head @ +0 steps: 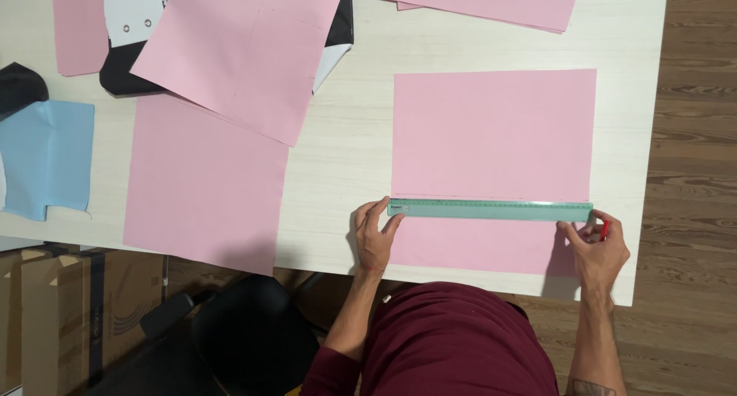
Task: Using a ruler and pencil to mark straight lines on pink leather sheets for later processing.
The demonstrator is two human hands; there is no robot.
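A craft or sewing workroom, likely at home: a pale wood-grain table (345,150) on a brown plank floor (691,135) is strewn with pink paper sheets (491,135), and fabric pieces lie at the far left, one light blue (46,158), one black and white (130,27). A green ruler (491,209) lies across the near sheet. Cardboard boxes (54,311) and a black chair (246,334) stand near left.

**Ruler across the pink sheet**

We see a green ruler (490,209) lying across a pink sheet (494,135). The left hand (374,238) pins the ruler's left end; the right hand (597,250), holding a red pen (604,229), touches its right end.
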